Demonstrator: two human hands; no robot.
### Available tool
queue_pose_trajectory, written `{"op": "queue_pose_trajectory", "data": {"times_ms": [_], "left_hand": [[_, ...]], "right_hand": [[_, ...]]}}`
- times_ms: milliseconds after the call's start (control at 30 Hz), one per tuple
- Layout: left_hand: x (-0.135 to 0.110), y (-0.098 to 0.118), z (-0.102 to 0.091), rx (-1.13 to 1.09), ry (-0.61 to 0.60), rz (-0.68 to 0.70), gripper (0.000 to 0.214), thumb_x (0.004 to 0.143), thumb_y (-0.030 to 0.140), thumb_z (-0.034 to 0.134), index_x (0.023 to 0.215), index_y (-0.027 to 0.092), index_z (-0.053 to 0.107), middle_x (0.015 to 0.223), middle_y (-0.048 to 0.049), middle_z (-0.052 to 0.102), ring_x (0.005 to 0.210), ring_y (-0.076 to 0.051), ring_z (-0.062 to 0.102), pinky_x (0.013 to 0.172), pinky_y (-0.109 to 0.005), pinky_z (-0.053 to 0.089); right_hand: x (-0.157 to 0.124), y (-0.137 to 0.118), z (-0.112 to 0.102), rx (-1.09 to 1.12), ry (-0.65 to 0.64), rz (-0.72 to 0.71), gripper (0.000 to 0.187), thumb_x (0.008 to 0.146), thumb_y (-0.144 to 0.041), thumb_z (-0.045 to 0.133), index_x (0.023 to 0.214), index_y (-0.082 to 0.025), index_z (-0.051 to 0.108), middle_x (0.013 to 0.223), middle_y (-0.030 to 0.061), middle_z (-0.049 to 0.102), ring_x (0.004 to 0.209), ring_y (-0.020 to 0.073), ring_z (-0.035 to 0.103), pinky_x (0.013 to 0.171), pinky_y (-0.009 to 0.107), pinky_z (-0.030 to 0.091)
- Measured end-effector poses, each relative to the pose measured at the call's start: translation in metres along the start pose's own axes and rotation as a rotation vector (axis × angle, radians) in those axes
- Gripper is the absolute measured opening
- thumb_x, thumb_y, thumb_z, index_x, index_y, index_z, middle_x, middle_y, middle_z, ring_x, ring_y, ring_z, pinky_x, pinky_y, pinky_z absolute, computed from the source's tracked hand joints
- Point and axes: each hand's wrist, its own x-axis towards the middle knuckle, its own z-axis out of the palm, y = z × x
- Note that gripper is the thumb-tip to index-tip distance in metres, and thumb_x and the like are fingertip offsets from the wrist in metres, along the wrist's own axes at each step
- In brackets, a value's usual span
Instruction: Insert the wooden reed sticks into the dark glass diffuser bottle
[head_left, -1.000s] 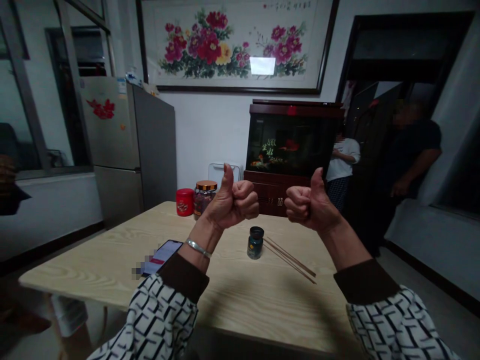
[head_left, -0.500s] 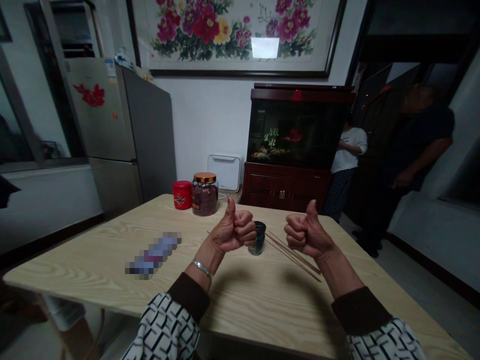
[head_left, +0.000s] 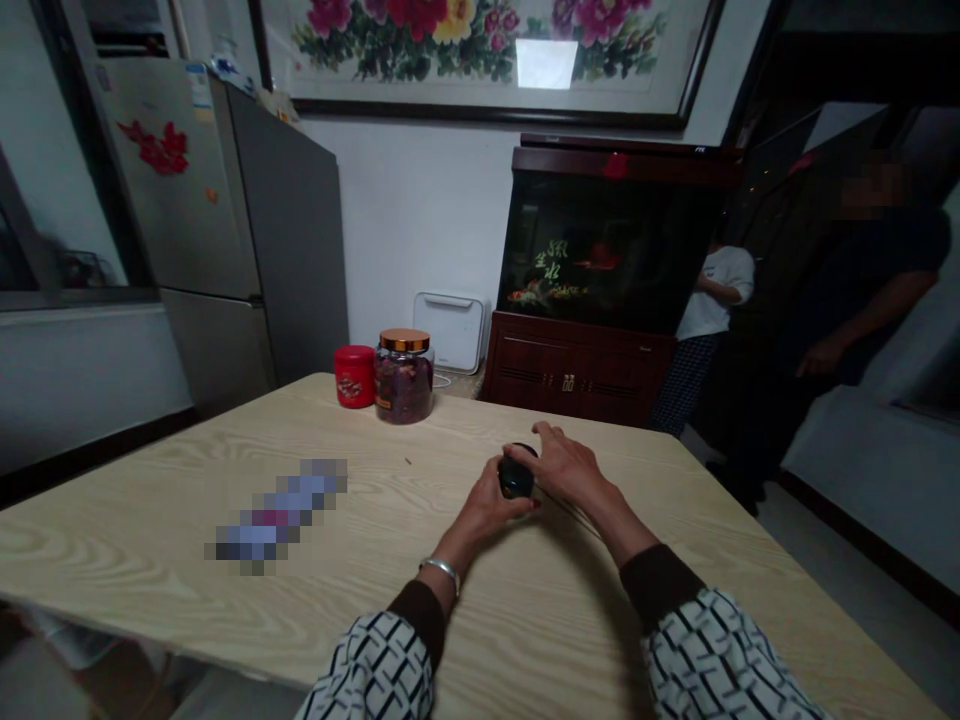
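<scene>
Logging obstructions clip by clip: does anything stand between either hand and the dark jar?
Nothing visible does. The left hand curls around the dark jar from the left; the right hand is at its top right, exact contact unclear. The thin sticks lie low beneath the right hand, blocking neither.

illumination: dim overall; light reaches the wood-grain table [head_left: 360,600] from above. glare: one white rectangular reflection [head_left: 546,64] on the framed peony painting [head_left: 465,60], beyond and above the table. shadow: soft-edged, on the table beside the right forearm [head_left: 626,525]. underexposure: the doorway [head_left: 776,215] right of the table is nearly black. masking: coarse pixel blocks [head_left: 277,515] over the table's left part. distortion: the refrigerator [head_left: 225,235], left of the table, leans outward.
</scene>
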Motion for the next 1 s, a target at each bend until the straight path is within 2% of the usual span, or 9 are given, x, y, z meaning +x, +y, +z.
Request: {"op": "queue_pose_trajectory", "data": {"times_ms": [167, 300, 400, 533, 633, 733, 800, 900, 1000], "left_hand": [[0.006, -0.007, -0.001, 0.210, -0.029, -0.008, 0.054, 0.064, 0.031, 0.079, 0.111, 0.014, 0.058, 0.090, -0.0047, 0.068, 0.080, -0.020, 0.061, 0.069, -0.028, 0.044], [0.004, -0.002, -0.007, 0.238, -0.012, 0.030, 0.058, 0.063, 0.033, 0.080, 0.114, 0.016, 0.057, 0.096, -0.0053, 0.069, 0.085, -0.021, 0.062, 0.071, -0.028, 0.045], [0.004, -0.002, -0.006, 0.261, -0.012, 0.042, 0.054, 0.063, 0.033, 0.080, 0.110, 0.016, 0.059, 0.097, -0.0060, 0.069, 0.086, -0.022, 0.062, 0.072, -0.028, 0.045], [0.006, -0.004, -0.004, 0.263, -0.043, 0.015, 0.043, 0.066, 0.030, 0.076, 0.104, 0.014, 0.062, 0.087, -0.0046, 0.068, 0.077, -0.019, 0.061, 0.067, -0.027, 0.043], [0.005, -0.004, -0.005, 0.230, -0.026, 0.056, 0.051, 0.066, 0.029, 0.077, 0.111, 0.015, 0.058, 0.091, -0.0045, 0.069, 0.078, -0.019, 0.061, 0.068, -0.026, 0.043], [0.005, -0.004, -0.006, 0.175, -0.034, 0.079, 0.054, 0.064, 0.029, 0.078, 0.112, 0.015, 0.057, 0.094, -0.0052, 0.069, 0.081, -0.020, 0.061, 0.069, -0.026, 0.044], [0.006, -0.005, -0.005, 0.134, -0.054, 0.081, 0.050, 0.064, 0.028, 0.078, 0.109, 0.015, 0.059, 0.092, -0.0047, 0.069, 0.081, -0.020, 0.062, 0.069, -0.026, 0.044], [0.006, -0.006, -0.005, 0.160, -0.059, 0.051, 0.045, 0.065, 0.027, 0.076, 0.105, 0.015, 0.061, 0.086, -0.0035, 0.069, 0.079, -0.021, 0.062, 0.067, -0.026, 0.044], [0.006, -0.005, -0.005, 0.184, -0.035, 0.058, 0.051, 0.064, 0.025, 0.075, 0.111, 0.016, 0.059, 0.089, -0.0032, 0.069, 0.081, -0.021, 0.062, 0.068, -0.026, 0.044]], "right_hand": [[0.034, -0.021, -0.014, -0.254, -0.301, -0.107, 0.060, 0.079, -0.065, 0.055, 0.106, -0.013, 0.070, 0.108, 0.0217, 0.068, 0.107, 0.0355, 0.061, 0.089, 0.043, 0.043], [0.042, -0.011, -0.028, 0.008, -0.521, -0.446, 0.075, 0.072, -0.036, 0.069, 0.142, -0.020, 0.046, 0.142, 0.0138, 0.050, 0.127, 0.0281, 0.050, 0.100, 0.038, 0.040], [0.037, -0.013, -0.033, 0.084, -0.465, -0.428, 0.090, 0.076, -0.043, 0.065, 0.152, -0.016, 0.025, 0.154, 0.0169, 0.034, 0.136, 0.0282, 0.039, 0.105, 0.039, 0.036], [0.028, -0.027, -0.030, -0.251, -0.344, -0.145, 0.066, 0.082, -0.061, 0.053, 0.125, -0.010, 0.058, 0.120, 0.0248, 0.064, 0.115, 0.0392, 0.057, 0.100, 0.054, 0.034], [0.028, -0.030, -0.031, -0.280, -0.390, -0.243, 0.057, 0.077, -0.050, 0.063, 0.122, -0.015, 0.061, 0.122, 0.0200, 0.063, 0.117, 0.0366, 0.056, 0.100, 0.052, 0.035], [0.031, -0.026, -0.033, -0.084, -0.454, -0.408, 0.095, 0.064, -0.041, 0.075, 0.147, -0.019, 0.035, 0.147, 0.0165, 0.042, 0.131, 0.0316, 0.044, 0.103, 0.042, 0.037], [0.032, -0.026, -0.033, -0.043, -0.438, -0.360, 0.102, 0.064, -0.047, 0.075, 0.149, -0.015, 0.029, 0.148, 0.0197, 0.038, 0.131, 0.0328, 0.044, 0.102, 0.043, 0.039], [0.031, -0.031, -0.031, -0.170, -0.387, -0.174, 0.072, 0.079, -0.058, 0.058, 0.132, -0.010, 0.053, 0.128, 0.0247, 0.057, 0.117, 0.0388, 0.056, 0.094, 0.050, 0.043], [0.031, -0.035, -0.031, -0.218, -0.424, -0.206, 0.062, 0.079, -0.053, 0.060, 0.129, -0.017, 0.057, 0.126, 0.0195, 0.060, 0.113, 0.0352, 0.060, 0.091, 0.045, 0.046]]}}
